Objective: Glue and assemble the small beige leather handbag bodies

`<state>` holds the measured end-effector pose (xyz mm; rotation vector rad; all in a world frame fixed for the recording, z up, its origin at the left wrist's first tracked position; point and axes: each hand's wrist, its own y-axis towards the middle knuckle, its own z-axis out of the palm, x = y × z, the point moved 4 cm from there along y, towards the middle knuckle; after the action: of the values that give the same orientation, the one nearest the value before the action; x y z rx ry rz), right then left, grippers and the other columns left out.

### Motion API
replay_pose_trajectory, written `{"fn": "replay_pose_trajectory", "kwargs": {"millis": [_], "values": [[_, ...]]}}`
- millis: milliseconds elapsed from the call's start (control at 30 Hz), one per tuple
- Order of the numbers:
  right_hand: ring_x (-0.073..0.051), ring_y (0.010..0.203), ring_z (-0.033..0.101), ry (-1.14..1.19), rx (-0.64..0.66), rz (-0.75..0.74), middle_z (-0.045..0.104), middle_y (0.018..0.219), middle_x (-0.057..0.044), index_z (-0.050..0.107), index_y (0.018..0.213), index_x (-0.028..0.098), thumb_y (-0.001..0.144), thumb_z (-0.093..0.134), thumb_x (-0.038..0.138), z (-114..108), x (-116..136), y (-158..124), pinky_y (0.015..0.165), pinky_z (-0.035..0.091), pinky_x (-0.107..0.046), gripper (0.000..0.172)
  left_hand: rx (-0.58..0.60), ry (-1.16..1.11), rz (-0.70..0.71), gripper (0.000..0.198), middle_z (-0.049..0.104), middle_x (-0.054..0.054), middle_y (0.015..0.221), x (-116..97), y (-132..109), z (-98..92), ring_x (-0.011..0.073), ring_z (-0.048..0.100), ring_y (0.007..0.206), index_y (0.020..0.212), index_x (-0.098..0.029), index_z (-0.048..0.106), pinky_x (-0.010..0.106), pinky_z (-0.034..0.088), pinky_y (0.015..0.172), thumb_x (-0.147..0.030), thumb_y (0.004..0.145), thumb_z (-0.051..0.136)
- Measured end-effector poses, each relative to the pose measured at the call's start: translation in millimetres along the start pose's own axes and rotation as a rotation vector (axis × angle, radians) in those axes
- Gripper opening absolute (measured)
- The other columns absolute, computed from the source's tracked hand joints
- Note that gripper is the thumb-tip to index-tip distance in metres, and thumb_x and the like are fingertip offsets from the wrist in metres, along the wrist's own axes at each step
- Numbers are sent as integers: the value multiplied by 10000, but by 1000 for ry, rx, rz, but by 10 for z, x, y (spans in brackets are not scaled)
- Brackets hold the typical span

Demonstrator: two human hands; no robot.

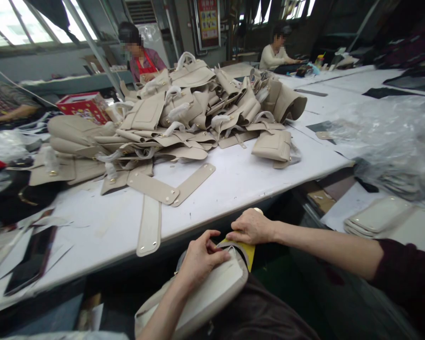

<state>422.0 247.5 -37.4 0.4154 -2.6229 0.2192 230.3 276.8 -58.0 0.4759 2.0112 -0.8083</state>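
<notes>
A beige bag (212,295) with a pale inner side rests on my lap, tilted up toward the table edge. My left hand (202,259) is closed on its upper rim, thumb on the pale side and fingers curled over the far edge. My right hand (250,227) is closed in a fist just beyond that rim. A small pale rounded end shows above this fist, but what it belongs to is hidden. Below the right fingers, a yellow piece (250,255) with a curved grey-beige edge sits against the bag's opening.
Unfinished beige bags (184,113) with wrapped handles lie heaped on the white table (212,198). Riveted straps (193,185) are nearer its front edge. A phone (31,259) lies left; folded beige pieces (378,217) and clear plastic (393,137) are right. Several people sit around.
</notes>
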Motion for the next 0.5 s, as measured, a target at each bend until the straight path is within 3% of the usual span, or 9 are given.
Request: {"fn": "replay_pose_trajectory", "kwargs": {"millis": [133, 233, 500], "values": [[-160, 549, 527, -139, -10, -135, 684, 633, -100, 660, 647, 158, 949, 445, 530, 3, 73, 96, 560, 140, -305, 525, -6, 85, 23, 476, 578, -46, 659, -40, -15, -5, 151, 518, 635, 1098, -241, 694, 253, 363, 602, -453, 680, 775], [-160, 550, 552, -214, 2, -188, 715, 678, -113, 681, 671, 152, 971, 415, 500, 12, 95, 129, 548, 151, -301, 530, 12, 90, 56, 429, 617, -26, 693, -53, -30, 8, 158, 513, 642, 1075, -235, 734, 257, 357, 598, -482, 724, 722], [-192, 601, 642, -341, 50, -150, 732, 702, -122, 729, 728, 159, 1011, 324, 482, 47, 126, 117, 529, 218, -286, 591, 86, 51, 86, 361, 732, -9, 862, -74, -28, 34, 221, 594, 793, 1076, -248, 756, 273, 407, 680, -448, 793, 654]]}}
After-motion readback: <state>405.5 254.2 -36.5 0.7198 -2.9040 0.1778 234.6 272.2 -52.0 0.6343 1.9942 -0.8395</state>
